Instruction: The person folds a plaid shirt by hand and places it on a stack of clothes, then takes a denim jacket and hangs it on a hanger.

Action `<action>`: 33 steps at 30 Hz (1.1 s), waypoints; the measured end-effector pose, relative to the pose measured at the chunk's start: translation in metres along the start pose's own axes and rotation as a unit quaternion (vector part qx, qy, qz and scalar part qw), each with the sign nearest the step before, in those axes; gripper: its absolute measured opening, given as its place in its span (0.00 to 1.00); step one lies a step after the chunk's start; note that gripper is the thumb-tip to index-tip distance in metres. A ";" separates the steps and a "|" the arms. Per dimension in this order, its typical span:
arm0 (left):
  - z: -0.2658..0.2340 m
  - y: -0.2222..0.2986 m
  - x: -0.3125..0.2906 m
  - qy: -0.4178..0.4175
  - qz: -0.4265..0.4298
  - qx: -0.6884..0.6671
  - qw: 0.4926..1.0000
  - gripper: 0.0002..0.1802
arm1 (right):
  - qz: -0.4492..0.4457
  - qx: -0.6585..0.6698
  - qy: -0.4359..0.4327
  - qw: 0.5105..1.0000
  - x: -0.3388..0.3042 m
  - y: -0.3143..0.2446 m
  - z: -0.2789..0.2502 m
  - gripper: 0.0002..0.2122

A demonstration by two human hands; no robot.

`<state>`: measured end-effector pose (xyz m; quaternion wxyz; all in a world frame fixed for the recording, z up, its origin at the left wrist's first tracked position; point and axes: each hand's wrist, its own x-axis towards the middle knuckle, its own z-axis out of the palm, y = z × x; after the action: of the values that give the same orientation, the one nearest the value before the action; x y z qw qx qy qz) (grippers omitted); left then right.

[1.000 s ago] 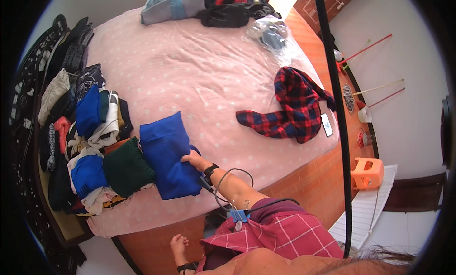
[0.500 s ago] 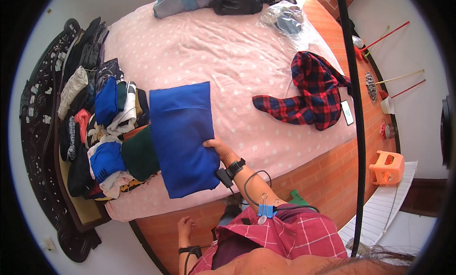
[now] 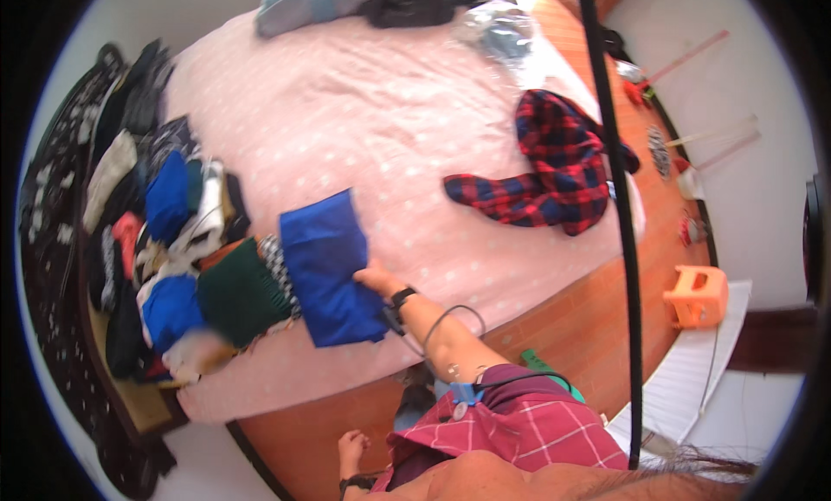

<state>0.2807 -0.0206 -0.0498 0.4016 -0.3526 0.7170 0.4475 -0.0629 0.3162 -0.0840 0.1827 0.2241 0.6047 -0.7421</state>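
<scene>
Across the bedroom, pink dotted bedding on a wide bed (image 3: 398, 120), with orange-red floor (image 3: 554, 319) along the near side. Held at its right edge by the right hand (image 3: 374, 278), a folded blue cloth (image 3: 320, 258), out to the left of the fingers, with its long axis running from the bed's near edge toward the far side. Clamped on that edge, thumb on top, fingers apparently underneath and hidden. Impossible to tell whether touching the bedding below. Just left of the cloth, a black-and-white patterned piece (image 3: 277, 267), then a dark green knit (image 3: 242, 293). Well apart, low over the floor, the left hand (image 3: 351, 445), loosely curled, with nothing seen in it. At the bed's far right corner, a clear plastic bag (image 3: 521, 64) around a grey-blue item (image 3: 505, 38), too blurred to identify. By the right wall, a white bucket (image 3: 691, 185), contents not discernible.
</scene>
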 end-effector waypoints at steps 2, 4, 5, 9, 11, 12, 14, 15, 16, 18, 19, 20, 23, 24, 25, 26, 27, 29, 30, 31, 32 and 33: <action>0.000 -0.010 0.019 -0.027 0.009 -0.053 0.998 0.16 | -0.041 -0.038 0.060 0.997 0.005 -0.001 0.006 0.19; -0.003 -0.014 0.037 -0.041 0.014 -0.072 0.996 0.17 | -0.057 -0.031 0.080 0.995 0.010 0.002 0.006 0.23; -0.005 -0.014 0.045 -0.043 0.016 -0.074 0.996 0.17 | -0.111 -0.053 0.070 0.990 0.010 0.004 0.002 0.25; -0.010 0.007 0.067 -0.056 0.028 -0.060 0.996 0.17 | -0.069 -0.136 0.168 0.974 -0.008 0.013 -0.047 0.36; -0.011 0.028 0.075 -0.082 0.038 -0.066 0.994 0.17 | -0.054 -0.119 0.231 0.964 -0.038 0.021 -0.097 0.36; -0.010 0.038 0.078 -0.095 0.040 -0.068 0.992 0.17 | -0.043 -0.043 0.254 0.965 -0.059 0.026 -0.129 0.36; -0.010 0.059 0.083 -0.114 0.048 -0.065 0.990 0.17 | 0.031 0.123 0.310 0.942 -0.104 0.036 -0.199 0.37; -0.010 0.070 0.086 -0.121 0.054 -0.067 0.989 0.16 | 0.042 0.197 0.352 0.914 -0.126 0.039 -0.235 0.38; -0.011 0.078 0.087 -0.120 0.059 -0.055 0.990 0.16 | 0.047 0.259 0.368 0.892 -0.147 0.040 -0.272 0.40; -0.010 0.091 0.087 -0.112 0.060 -0.030 0.991 0.16 | 0.042 0.175 0.472 0.863 -0.182 0.037 -0.333 0.38; -0.009 0.096 0.086 -0.085 0.064 -0.010 0.994 0.15 | 0.055 0.137 0.493 0.858 -0.197 0.032 -0.362 0.39; -0.006 0.101 0.084 -0.086 0.074 -0.001 0.994 0.14 | 0.014 0.092 0.551 0.829 -0.204 0.026 -0.381 0.40; 0.014 0.117 0.080 -0.080 0.092 0.025 0.992 0.13 | 0.027 0.049 0.578 0.814 -0.214 -0.001 -0.441 0.42; 0.025 0.124 0.079 -0.076 0.090 0.036 0.992 0.13 | -0.019 0.049 0.595 0.802 -0.209 -0.010 -0.461 0.42; 0.039 0.130 0.078 -0.071 0.088 0.044 0.993 0.12 | -0.001 0.065 0.609 0.791 -0.200 -0.016 -0.481 0.41; 0.056 0.142 0.080 -0.064 0.089 0.049 0.993 0.12 | -0.031 0.087 0.620 0.779 -0.188 -0.024 -0.503 0.41; 0.077 0.152 0.080 -0.056 0.087 0.054 0.993 0.12 | -0.074 0.113 0.625 0.769 -0.175 -0.027 -0.523 0.40; 0.107 0.153 0.055 -0.037 0.057 0.076 0.995 0.12 | -0.138 0.224 0.590 0.763 -0.151 -0.030 -0.558 0.38; 0.139 0.164 0.052 -0.064 0.048 0.041 0.996 0.13 | -0.124 0.290 0.564 0.763 -0.145 -0.036 -0.576 0.38; 0.170 0.174 0.045 -0.090 0.037 0.007 0.995 0.14 | -0.108 0.401 0.522 0.745 -0.138 -0.043 -0.580 0.36; 0.198 0.190 0.036 -0.098 0.042 0.043 0.993 0.16 | -0.146 0.374 0.487 0.775 -0.131 -0.057 -0.578 0.31; 0.230 0.208 0.026 -0.117 0.074 0.069 0.988 0.18 | -0.187 0.348 0.450 0.801 -0.129 -0.077 -0.571 0.26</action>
<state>0.1497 0.2614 -0.0617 0.4720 -0.2147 0.7186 0.4634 0.0661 0.8907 -0.0458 -0.3426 0.4644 0.3501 -0.7378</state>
